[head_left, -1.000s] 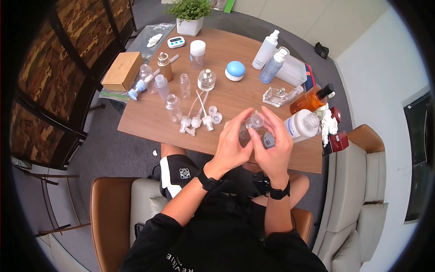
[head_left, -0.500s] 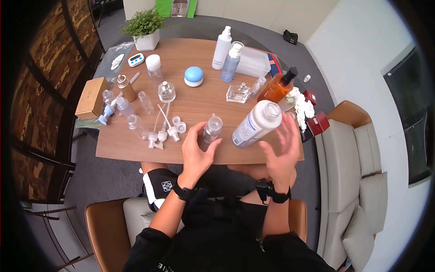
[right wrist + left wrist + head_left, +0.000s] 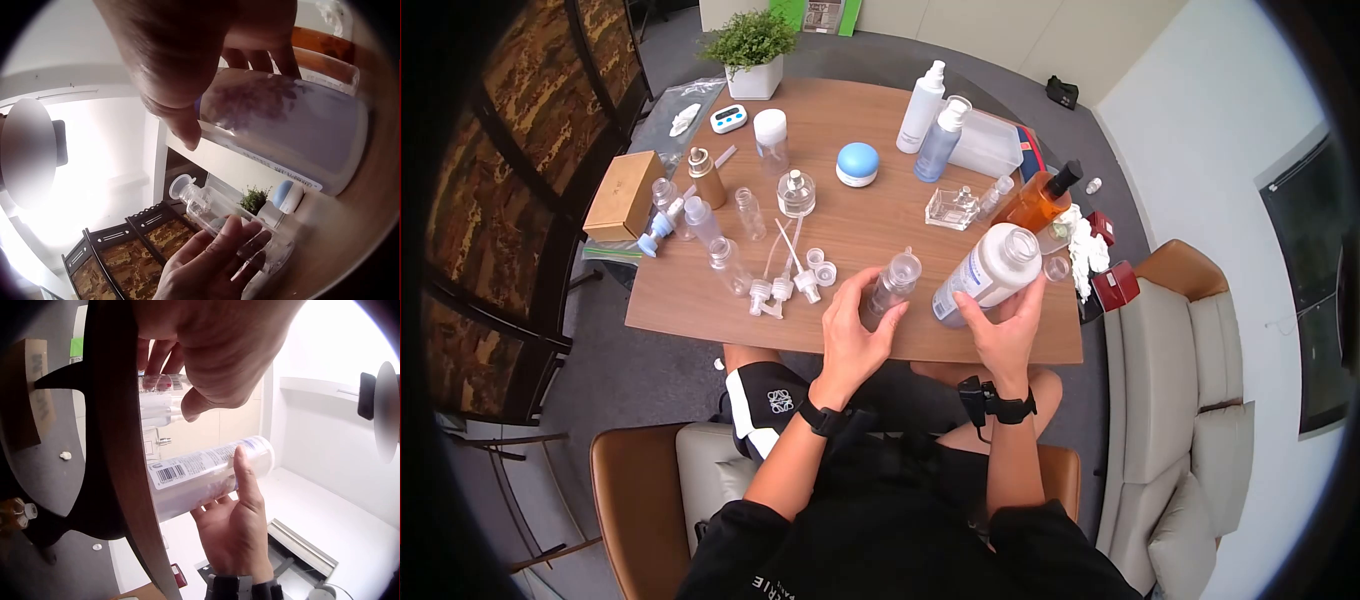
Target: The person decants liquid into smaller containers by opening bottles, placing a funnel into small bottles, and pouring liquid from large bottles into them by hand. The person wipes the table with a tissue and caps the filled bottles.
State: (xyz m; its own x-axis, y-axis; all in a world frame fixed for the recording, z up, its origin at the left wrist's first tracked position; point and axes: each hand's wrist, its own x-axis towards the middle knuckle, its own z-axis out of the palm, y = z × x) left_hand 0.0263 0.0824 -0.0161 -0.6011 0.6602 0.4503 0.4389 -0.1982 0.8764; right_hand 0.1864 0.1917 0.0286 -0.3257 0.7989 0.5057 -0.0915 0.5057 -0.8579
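My left hand (image 3: pixel 855 325) holds a small clear bottle (image 3: pixel 893 280) upright near the table's front edge, thumb on one side and fingers round the other. A small clear funnel-like piece (image 3: pixel 181 185) sits at the mouth of that bottle in the right wrist view. Just to the right, my right hand (image 3: pixel 1007 345) grips a large white bottle (image 3: pixel 990 268) with a printed label, thumb across its front and fingers behind. This bottle has an uncovered mouth and stands close beside the small one. The left wrist view shows the label's barcode (image 3: pixel 169 475).
Clear pump heads (image 3: pixel 780 290) and small caps (image 3: pixel 824 273) lie left of my left hand. Several empty bottles (image 3: pixel 727 262) stand farther left. Behind are a blue-lidded jar (image 3: pixel 858 163), a square glass bottle (image 3: pixel 952 208) and an orange pump bottle (image 3: pixel 1032 205).
Both hands were at the small bottle. My right hand has left it, moved right and taken hold of the large white bottle, while the left keeps the small one.
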